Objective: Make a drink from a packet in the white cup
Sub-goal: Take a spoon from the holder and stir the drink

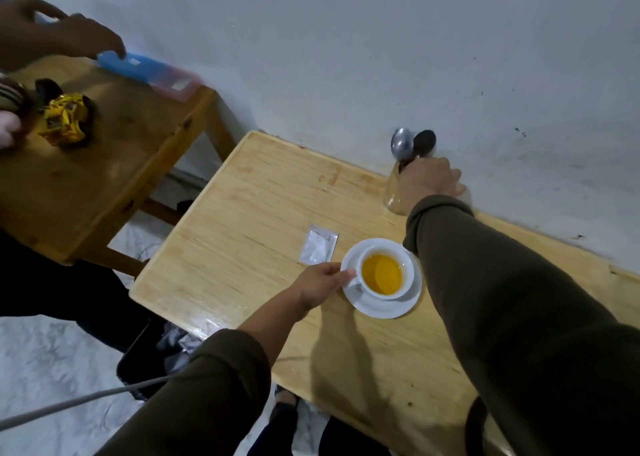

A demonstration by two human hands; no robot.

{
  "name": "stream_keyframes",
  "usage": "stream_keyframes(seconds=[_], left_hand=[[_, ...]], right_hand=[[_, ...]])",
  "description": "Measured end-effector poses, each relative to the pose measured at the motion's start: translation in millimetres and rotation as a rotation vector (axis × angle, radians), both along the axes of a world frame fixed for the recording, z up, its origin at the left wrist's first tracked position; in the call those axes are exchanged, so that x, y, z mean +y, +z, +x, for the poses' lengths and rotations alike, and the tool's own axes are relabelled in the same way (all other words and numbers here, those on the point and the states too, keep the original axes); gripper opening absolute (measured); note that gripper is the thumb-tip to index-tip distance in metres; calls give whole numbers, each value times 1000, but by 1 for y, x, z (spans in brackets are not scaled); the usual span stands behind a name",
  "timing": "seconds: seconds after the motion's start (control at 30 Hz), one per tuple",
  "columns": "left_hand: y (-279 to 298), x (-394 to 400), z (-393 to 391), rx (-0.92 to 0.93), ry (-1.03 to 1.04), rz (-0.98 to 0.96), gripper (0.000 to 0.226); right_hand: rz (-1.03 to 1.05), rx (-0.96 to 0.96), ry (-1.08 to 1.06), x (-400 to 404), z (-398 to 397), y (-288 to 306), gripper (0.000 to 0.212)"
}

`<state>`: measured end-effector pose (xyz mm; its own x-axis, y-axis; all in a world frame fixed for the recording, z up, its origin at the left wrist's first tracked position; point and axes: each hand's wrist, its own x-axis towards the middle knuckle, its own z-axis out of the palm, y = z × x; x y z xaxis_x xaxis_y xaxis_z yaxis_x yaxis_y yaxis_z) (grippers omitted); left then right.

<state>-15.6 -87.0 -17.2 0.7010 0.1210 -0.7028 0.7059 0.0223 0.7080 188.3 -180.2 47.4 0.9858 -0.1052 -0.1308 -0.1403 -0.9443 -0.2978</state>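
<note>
The white cup (385,273) sits on its saucer (398,308) near the middle of the table (242,234), already holding yellow drink, so stirring seems next. The left hand (320,284) pinches the saucer's left rim. The right hand (427,180) reaches far, fingers closed around a spoon (401,143) in the glass (393,197). An emptied packet (318,248) lies just left of the saucer, clear of the path.

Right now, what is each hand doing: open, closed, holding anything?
Left hand: fingertips pinching the saucer rim beside the white cup.
Right hand: closed around the glass jar holding spoons.
</note>
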Motion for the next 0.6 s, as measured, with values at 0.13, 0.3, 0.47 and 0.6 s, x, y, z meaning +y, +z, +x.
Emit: stream_keyframes(seconds=[0.13, 0.3, 0.47, 0.6], left_hand=[[5, 1, 1, -3, -47, 21, 58], [7, 0, 3, -24, -104, 66, 48], [12, -2, 0, -31, -144, 122, 54], [15, -4, -4, -52, -131, 100, 48]], right_hand=[[67, -75, 27, 2, 0, 8, 29], [336, -228, 27, -3, -3, 41, 18], [517, -272, 41, -14, -37, 75, 14], [533, -170, -24, -21, -86, 73, 11]])
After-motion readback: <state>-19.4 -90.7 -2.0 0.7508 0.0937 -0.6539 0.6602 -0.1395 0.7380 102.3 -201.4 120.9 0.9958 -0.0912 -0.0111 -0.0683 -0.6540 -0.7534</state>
